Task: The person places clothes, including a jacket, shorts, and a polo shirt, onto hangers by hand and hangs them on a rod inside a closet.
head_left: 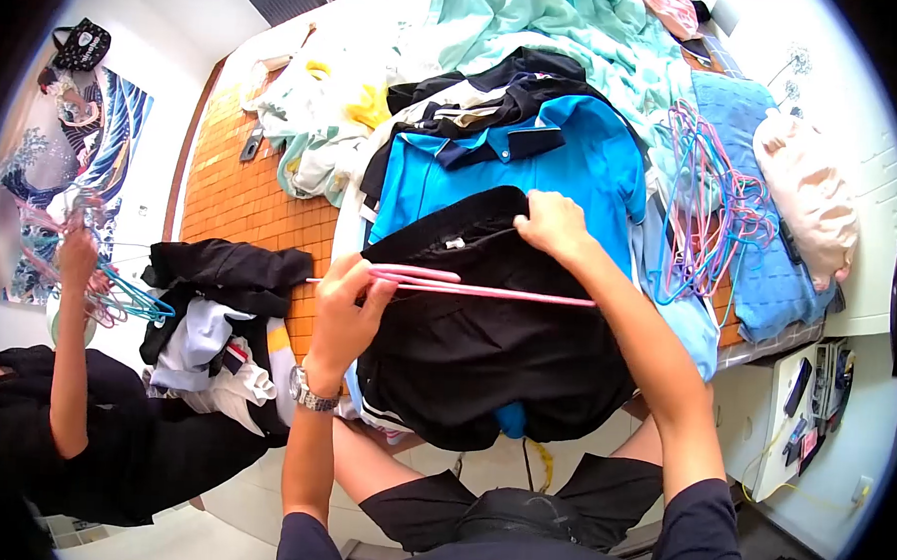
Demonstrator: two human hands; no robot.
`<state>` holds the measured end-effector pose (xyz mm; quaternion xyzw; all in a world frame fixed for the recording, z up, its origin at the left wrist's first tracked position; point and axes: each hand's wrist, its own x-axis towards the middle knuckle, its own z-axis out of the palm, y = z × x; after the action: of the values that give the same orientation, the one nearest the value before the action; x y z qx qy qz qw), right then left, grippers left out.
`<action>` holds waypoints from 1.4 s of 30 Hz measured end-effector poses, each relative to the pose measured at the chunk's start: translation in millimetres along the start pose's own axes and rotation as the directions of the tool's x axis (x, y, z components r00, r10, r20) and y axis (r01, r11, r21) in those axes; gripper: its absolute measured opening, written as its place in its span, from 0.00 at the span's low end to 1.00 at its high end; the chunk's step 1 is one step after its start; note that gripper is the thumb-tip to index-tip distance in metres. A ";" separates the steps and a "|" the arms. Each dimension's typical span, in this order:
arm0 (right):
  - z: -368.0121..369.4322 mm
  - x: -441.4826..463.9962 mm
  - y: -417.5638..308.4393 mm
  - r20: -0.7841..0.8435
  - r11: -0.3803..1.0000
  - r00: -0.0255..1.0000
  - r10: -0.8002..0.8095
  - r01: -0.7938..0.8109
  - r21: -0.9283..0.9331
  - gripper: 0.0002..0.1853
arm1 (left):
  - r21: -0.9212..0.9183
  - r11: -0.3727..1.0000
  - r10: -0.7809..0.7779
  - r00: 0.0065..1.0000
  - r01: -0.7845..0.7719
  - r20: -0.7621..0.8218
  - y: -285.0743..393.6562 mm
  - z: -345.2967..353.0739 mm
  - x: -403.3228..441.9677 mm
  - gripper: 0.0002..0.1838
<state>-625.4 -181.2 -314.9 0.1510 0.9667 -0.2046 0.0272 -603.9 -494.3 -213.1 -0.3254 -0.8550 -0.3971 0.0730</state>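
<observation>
Pinched in my left hand (pixel 347 311) is a pink hanger (pixel 498 290), its long bar reaching right across the front of a black garment. My right hand (pixel 556 225) grips the top right edge of that black garment (pixel 495 352), holding its dark waistband partly open with a small light label inside. The garment hangs down over the bed's front edge, above my lap. Behind it a bright blue shirt (pixel 574 155) with a dark collar lies on top of other black and white clothes.
Pink and blue hangers (pixel 707 206) lie tangled on the right, beside a blue cloth (pixel 736 112) and a pale pink item (pixel 808 196). At left, another person (pixel 72 424) holds several hangers near piled clothes (pixel 216 340). A drawer unit (pixel 763 424) stands right.
</observation>
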 end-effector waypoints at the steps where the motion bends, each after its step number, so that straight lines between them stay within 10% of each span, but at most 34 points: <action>1: 1.2 4.0 10.6 0.106 0.999 0.994 -0.002 -0.001 0.033 0.20 | -0.001 1.000 -0.001 1.000 0.001 0.000 -2.2 -1.9 0.1 0.11; 3: -1.6 1.5 37.1 -0.003 0.967 0.992 -0.128 0.126 0.220 0.17 | -0.083 0.992 -0.101 0.989 0.092 -0.107 -7.7 -5.8 -1.5 0.12; 9: -37.2 -30.6 72.6 0.422 0.578 0.904 -0.069 -0.308 0.756 0.14 | -0.112 0.986 -0.135 0.982 0.120 -0.131 -13.4 -3.1 0.5 0.14; 42: -51.3 -34.6 59.0 0.318 0.361 0.948 0.018 -0.303 0.882 0.15 | -0.220 0.938 -0.215 0.949 0.267 0.232 -7.3 -16.1 14.6 0.25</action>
<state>-574.1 -118.9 -286.8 0.2072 0.6556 -0.7215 0.0818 -621.9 -502.2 -201.3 -0.2634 -0.8350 -0.4714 -0.1061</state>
